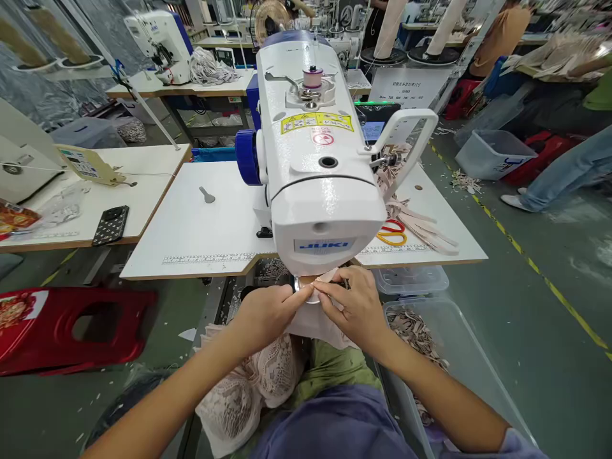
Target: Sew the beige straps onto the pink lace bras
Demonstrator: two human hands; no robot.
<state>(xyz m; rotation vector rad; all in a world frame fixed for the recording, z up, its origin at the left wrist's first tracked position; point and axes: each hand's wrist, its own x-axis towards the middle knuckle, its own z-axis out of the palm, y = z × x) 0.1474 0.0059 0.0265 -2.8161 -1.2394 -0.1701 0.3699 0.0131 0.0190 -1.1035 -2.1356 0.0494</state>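
A white sewing machine (318, 153) stands on a white table (201, 229) right in front of me. Below its head, my left hand (265, 312) and my right hand (351, 306) meet over a pale pink piece of fabric (315, 322). Both hands pinch the fabric's edge with fingertips pressed together, close to the needle area, which the machine head hides. A pile of pale lace garments (248, 389) hangs over my lap under my left forearm.
Red-and-yellow scissors (393, 233) and pink strips lie on the table right of the machine. A clear bin (459, 357) with scraps stands at my right, a red stool (71, 325) at the left. A phone (110, 224) lies on the neighbouring table. A person's legs show far right.
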